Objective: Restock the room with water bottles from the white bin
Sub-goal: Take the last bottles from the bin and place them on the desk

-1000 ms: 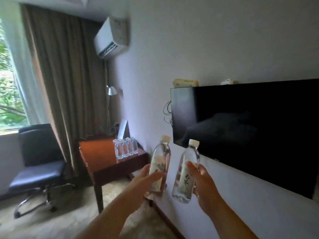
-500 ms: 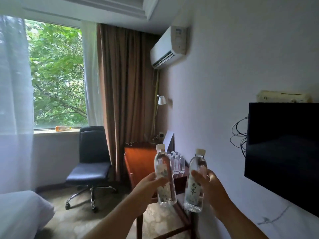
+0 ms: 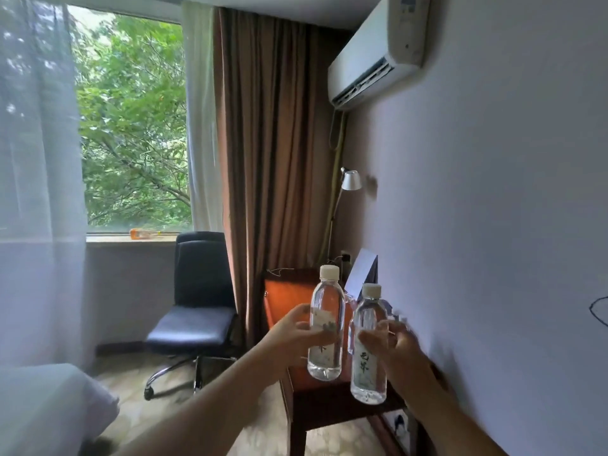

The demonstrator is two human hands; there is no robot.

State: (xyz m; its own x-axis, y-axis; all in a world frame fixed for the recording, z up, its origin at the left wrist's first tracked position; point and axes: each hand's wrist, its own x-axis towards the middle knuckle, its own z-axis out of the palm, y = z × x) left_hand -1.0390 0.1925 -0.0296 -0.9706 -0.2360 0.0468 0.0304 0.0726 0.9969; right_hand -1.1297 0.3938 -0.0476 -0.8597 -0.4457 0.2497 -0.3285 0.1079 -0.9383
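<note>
Window (image 3: 131, 120): wide, leafy trees outside, sheer white curtain (image 3: 36, 159) over its left part, an orange item lying on the sill, too blurred to name

Brown drape (image 3: 266, 143): hangs floor-length in the corner between window and right wall

Air conditioner (image 3: 378, 51): white split unit, high on the right wall

Office chair (image 3: 197, 301): black, on a chrome wheeled base, below the window, just left of the desk

Wooden desk (image 3: 329, 403): reddish-brown, against the right wall; a white folded card (image 3: 362, 271) stands at its far end, a silver lamp (image 3: 350, 181) above it

Bed corner (image 3: 49, 406): white bedding, lower left

Left hand (image 3: 296, 337): fingers curled round the label of the left water bottle (image 3: 326, 324), held upright over the desk

Right hand (image 3: 394, 350): fingers wrapped round the middle of the right water bottle (image 3: 367, 347), upright, slightly lower, just beside the other; whether the two touch cannot be told

Both bottles: clear, full, pale caps, printed labels

Behind them on the desk: clear shapes, mostly hidden and blurred
</note>
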